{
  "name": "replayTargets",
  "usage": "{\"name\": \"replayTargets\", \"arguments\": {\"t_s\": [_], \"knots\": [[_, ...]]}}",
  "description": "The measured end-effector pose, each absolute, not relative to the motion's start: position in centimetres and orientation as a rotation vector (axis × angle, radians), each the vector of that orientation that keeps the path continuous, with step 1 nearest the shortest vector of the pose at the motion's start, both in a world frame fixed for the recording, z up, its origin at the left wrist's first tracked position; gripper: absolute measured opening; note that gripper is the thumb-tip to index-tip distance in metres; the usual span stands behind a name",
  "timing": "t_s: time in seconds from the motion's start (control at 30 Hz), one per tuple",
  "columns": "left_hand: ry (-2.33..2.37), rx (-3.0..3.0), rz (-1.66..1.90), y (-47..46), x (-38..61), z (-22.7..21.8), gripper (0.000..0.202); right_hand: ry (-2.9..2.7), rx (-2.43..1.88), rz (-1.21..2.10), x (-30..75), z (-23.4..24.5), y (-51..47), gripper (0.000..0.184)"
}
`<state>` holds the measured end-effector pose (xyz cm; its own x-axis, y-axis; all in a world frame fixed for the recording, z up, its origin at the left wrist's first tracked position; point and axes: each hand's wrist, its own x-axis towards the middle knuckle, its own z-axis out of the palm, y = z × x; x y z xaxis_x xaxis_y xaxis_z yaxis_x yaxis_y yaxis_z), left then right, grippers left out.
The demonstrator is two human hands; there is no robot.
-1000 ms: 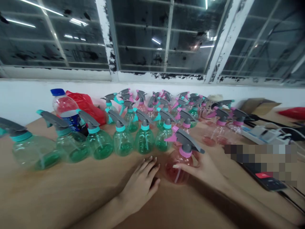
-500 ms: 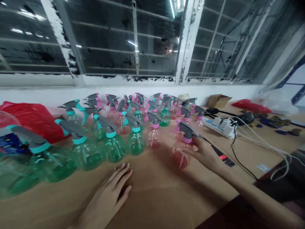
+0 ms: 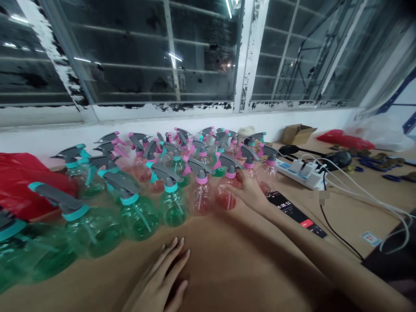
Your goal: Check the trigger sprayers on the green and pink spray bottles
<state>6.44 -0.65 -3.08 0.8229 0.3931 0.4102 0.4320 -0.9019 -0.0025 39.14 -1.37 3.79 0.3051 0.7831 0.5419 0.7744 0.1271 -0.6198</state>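
Note:
My right hand (image 3: pixel 249 190) is wrapped around the side of a pink spray bottle (image 3: pixel 228 186) with a grey trigger and pink collar, standing upright at the front of a crowd of spray bottles. Another pink bottle (image 3: pixel 200 191) stands just to its left, and a green one (image 3: pixel 172 201) beyond that. My left hand (image 3: pixel 162 279) lies flat on the brown table (image 3: pixel 227 268), fingers stretched out, holding nothing, in front of the green bottles (image 3: pixel 134 208).
Several green and pink spray bottles fill the table back to the white wall. A red plastic bag (image 3: pixel 22 180) lies at the left. A phone (image 3: pixel 294 212), a white power strip (image 3: pixel 300 171) with cables and a small cardboard box (image 3: pixel 297 133) sit to the right.
My right hand has carried the pink bottle forward and left, setting it into the row beside another pink bottle. The view has swung right. The left hand stays flat on the table.

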Motion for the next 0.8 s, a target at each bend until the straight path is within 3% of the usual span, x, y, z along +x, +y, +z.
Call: {"name": "replayTargets", "arguments": {"t_s": [0.33, 0.53, 0.7, 0.8], "knots": [[-0.538, -2.895, -0.606, -0.4, 8.2, -3.3, 0.058, -1.362, -1.53, -0.003, 38.9, 3.4, -1.5, 0.055], [-0.53, -2.846, -0.548, 0.0, 8.0, -3.9, 0.061, -1.144, -1.633, -0.114, 42.0, 3.9, -4.8, 0.035], [-0.571, -2.843, -0.524, 0.1, 7.9, -4.2, 0.06, -1.003, -1.813, -0.245, 44.9, 4.1, -3.1, 0.049], [-0.568, -2.841, -0.527, 0.1, 8.0, -4.0, 0.061, -1.011, -1.892, -0.256, 45.3, 4.4, -1.4, 0.048]]}}
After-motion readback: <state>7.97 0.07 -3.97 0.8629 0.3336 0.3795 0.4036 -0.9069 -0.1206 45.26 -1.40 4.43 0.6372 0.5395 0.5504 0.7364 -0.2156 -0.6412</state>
